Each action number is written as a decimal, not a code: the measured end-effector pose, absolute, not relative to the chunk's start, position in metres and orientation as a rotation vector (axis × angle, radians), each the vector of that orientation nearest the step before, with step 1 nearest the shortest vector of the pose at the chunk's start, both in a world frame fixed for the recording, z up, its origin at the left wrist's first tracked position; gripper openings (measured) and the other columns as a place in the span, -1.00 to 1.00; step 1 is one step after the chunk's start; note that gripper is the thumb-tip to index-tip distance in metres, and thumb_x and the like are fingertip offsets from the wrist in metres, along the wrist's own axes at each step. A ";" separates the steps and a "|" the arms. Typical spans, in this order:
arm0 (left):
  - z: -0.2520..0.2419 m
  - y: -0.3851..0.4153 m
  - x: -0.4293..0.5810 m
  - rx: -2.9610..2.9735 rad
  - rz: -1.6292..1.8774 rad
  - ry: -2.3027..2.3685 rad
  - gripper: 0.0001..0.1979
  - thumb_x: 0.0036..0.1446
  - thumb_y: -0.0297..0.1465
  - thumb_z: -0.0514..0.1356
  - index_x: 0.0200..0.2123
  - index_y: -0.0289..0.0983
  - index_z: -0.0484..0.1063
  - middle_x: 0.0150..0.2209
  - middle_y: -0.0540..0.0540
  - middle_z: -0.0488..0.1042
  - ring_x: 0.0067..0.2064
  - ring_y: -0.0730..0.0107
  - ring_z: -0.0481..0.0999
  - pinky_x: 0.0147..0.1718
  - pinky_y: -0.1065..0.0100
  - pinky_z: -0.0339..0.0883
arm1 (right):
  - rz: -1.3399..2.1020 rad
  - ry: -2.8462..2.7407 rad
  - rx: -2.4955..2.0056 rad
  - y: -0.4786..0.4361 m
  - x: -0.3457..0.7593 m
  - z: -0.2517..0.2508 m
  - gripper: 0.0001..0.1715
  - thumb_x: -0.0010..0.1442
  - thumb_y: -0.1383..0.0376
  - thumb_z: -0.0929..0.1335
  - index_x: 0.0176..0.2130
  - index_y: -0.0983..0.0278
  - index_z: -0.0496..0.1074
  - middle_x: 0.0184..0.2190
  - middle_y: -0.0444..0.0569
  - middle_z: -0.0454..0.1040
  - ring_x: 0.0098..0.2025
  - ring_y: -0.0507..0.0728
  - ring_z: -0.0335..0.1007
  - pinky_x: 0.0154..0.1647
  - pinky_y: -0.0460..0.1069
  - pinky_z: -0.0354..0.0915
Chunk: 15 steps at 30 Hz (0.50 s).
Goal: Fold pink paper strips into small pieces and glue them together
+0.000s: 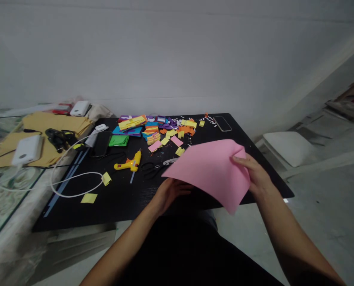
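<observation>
A large pink sheet [207,165], paper or thin foam, is raised above the front of the black table, its right end bent. My right hand [251,171] is closed on that right end, thumb on top. Under the sheet's left corner is my left hand [172,192], its fingers stretched out and partly hidden by the sheet; whether it touches the sheet I cannot tell. Scissors [156,167] lie just behind the sheet's left edge. A yellow glue gun [131,162] rests left of them. Small yellow and pink paper pieces [177,141] are scattered behind the sheet.
On the black table [105,214] sit stacked coloured sheets [131,127], a green packet [119,140] and a phone [222,123] at the back right. A white cable [75,195] loops across the left side. A white stool [287,147] stands to the right.
</observation>
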<state>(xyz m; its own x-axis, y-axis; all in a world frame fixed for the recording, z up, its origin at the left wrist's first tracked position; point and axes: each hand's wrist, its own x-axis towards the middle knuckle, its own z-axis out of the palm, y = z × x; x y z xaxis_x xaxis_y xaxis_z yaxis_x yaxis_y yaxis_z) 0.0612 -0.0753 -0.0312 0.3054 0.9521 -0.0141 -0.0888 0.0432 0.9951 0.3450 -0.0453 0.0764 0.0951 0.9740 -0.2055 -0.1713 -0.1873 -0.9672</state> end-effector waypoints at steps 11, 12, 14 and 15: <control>-0.014 -0.110 0.050 0.819 1.111 0.786 -0.51 0.07 -0.32 0.43 0.10 -0.26 0.60 0.00 -0.23 0.70 0.01 0.06 0.67 -0.01 0.13 0.55 | 1.447 -0.965 -1.303 -0.059 0.329 0.046 -0.19 -0.17 0.23 0.73 0.07 0.14 0.56 0.01 0.01 0.69 -0.01 0.30 0.63 0.06 0.16 0.53; -0.015 -0.109 0.049 0.869 1.126 0.873 -0.56 0.14 -0.23 0.41 0.06 -0.27 0.62 -0.06 -0.22 0.71 -0.05 0.10 0.68 -0.02 0.15 0.54 | 1.469 -0.974 -1.292 -0.060 0.328 0.044 -0.19 -0.18 0.24 0.73 0.07 0.13 0.56 0.02 0.00 0.69 0.01 0.30 0.62 0.08 0.17 0.51; -0.017 -0.106 0.046 0.956 1.145 1.031 -0.60 0.19 -0.09 0.40 -0.09 -0.29 0.65 -0.21 -0.18 0.71 -0.20 0.20 0.67 -0.11 0.22 0.53 | 1.522 -0.986 -1.270 -0.060 0.328 0.040 -0.19 -0.21 0.24 0.73 0.05 0.13 0.58 0.02 -0.01 0.69 0.04 0.32 0.60 0.11 0.17 0.49; -0.018 -0.104 0.044 0.986 1.147 1.078 -0.60 0.17 -0.06 0.41 -0.18 -0.30 0.66 -0.29 -0.15 0.70 -0.26 0.24 0.65 -0.16 0.25 0.52 | 1.548 -0.986 -1.259 -0.059 0.329 0.039 -0.20 -0.21 0.22 0.73 0.04 0.13 0.60 0.01 0.00 0.69 0.04 0.32 0.60 0.11 0.17 0.48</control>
